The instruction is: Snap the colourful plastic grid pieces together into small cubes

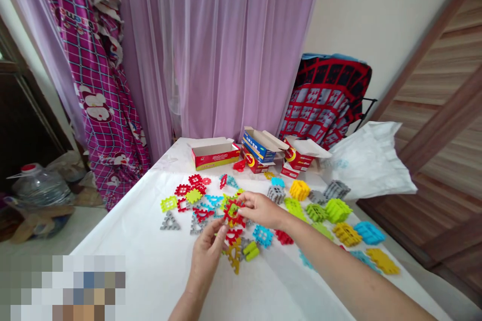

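Both my hands meet over the middle of a white table (150, 260). My left hand (207, 253) reaches up from below and pinches the lower edge of a red lattice building piece (233, 212). My right hand (259, 209) comes in from the right, its fingers closed on the same red piece's upper side. Under and around them lie several flat toy pieces: red ones (188, 186), a lime one (168, 204), a grey triangle (169, 222), a cyan square (262, 235) and a mustard piece (235, 254).
Assembled cubes lie on the right: yellow (299, 190), lime (338, 210), grey (336, 189), cyan (369, 232). Open cardboard boxes (214, 152) (259, 147) stand at the far edge beside a white plastic bag (371, 163). Pink curtains hang behind; a water jug (39, 185) sits on the floor at left.
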Demonstrator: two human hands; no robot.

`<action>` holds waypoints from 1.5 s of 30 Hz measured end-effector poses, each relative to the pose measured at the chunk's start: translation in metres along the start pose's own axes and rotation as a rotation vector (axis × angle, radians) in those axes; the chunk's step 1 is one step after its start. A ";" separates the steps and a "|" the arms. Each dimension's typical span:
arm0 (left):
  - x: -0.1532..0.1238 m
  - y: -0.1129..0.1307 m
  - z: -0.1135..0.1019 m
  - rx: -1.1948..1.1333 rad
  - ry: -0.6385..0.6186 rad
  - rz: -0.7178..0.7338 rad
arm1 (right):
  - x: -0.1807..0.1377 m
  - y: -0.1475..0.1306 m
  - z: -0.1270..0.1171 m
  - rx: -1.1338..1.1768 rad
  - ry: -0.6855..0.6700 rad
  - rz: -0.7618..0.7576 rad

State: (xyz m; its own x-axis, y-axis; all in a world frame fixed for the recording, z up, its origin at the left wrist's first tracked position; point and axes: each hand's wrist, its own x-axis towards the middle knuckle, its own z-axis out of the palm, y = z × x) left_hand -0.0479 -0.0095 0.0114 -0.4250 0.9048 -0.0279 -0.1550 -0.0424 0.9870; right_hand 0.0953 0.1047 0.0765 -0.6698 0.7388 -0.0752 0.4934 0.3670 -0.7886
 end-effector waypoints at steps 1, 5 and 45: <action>-0.003 0.002 0.002 -0.009 -0.038 -0.029 | -0.011 -0.002 0.008 0.058 0.029 0.010; -0.018 0.006 0.011 0.025 -0.195 -0.119 | -0.050 -0.005 0.029 0.098 0.173 0.009; -0.031 -0.005 0.014 0.269 -0.299 -0.068 | -0.093 0.061 -0.098 -0.713 0.031 0.050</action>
State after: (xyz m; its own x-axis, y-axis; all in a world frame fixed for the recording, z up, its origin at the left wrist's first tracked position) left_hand -0.0215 -0.0314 0.0099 -0.1375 0.9867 -0.0867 0.0815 0.0985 0.9918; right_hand 0.2422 0.1134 0.0957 -0.6262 0.7760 -0.0753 0.7727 0.6047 -0.1931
